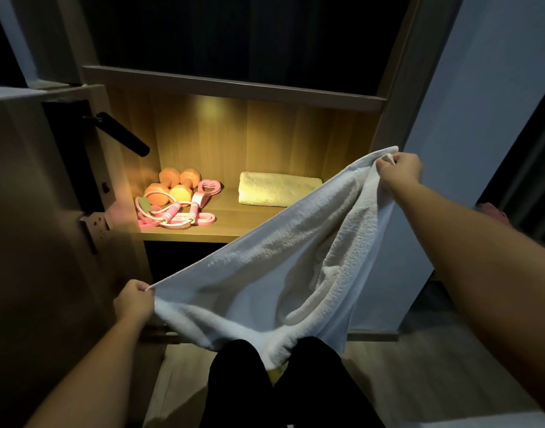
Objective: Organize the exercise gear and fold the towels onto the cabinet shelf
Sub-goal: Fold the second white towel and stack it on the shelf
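On the lit wooden cabinet shelf (228, 231), orange rounded dumbbells (172, 186) sit at the left rear with a tangle of pink cords and handles (178, 213) just in front of them. A folded pale terry towel (274, 188) lies apart to the right. An open door (33, 211) with a black lever handle (122, 134) stands at the left.

Between the person and the shelf hangs a white terry towel (280, 267), stretched slantwise and covering the shelf's right front edge and the folded towel's near corner. The left hand (133, 299) pinches its lower corner beside the door. The right hand (399, 171) grips the upper corner, raised at the right, fingers curled round the cloth.

The cloth is looped and nubbly, with a smooth hem along the taut top edge. Its slack middle sags in deep folds onto the person's black-clad legs (280, 384).

Compartments above and below the shelf are too dark to read. A pinkish object (493, 213) at the far right is partly hidden and unclear.
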`<state>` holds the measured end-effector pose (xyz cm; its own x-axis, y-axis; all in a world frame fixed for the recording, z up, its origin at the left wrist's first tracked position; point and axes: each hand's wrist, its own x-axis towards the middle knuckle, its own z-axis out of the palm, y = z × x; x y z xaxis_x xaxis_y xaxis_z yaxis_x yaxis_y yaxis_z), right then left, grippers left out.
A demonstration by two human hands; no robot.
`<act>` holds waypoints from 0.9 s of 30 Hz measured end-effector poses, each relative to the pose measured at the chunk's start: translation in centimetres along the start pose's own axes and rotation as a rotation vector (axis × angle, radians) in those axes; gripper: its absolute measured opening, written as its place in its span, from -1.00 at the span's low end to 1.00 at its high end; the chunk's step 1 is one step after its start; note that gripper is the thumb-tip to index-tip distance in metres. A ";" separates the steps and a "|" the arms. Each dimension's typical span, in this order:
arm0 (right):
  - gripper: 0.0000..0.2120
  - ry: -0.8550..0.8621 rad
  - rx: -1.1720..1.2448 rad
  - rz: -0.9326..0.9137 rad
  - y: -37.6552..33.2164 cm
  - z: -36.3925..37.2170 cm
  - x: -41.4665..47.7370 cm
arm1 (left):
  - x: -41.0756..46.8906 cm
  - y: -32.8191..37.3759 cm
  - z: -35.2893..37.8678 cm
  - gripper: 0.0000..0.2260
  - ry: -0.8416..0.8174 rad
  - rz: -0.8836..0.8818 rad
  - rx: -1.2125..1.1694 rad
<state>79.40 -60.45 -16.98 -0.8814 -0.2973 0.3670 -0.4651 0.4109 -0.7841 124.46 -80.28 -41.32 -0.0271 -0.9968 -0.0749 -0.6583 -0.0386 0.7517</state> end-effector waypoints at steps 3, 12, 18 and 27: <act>-0.77 0.004 -0.003 0.024 0.4 -0.1 -0.1 | -0.1 -0.3 -0.1 -0.87 0.058 0.057 -0.051; -0.73 0.039 -0.025 0.138 1.9 -0.7 -0.1 | 0.6 -0.1 -1.2 -0.85 -0.080 0.031 -0.485; -0.69 0.064 -0.049 0.209 2.5 -1.2 -0.4 | -0.4 -0.6 -4.1 -0.84 -0.174 0.788 0.762; -0.71 -0.008 -0.038 0.168 2.8 -1.3 -1.9 | 0.2 0.5 -3.4 -0.84 -0.098 0.641 1.099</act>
<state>79.70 -57.59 -19.19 -0.9463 -0.2287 0.2284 -0.3144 0.4877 -0.8144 126.65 -80.75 -38.71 -0.5937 -0.8046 0.0155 -0.7792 0.5700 -0.2606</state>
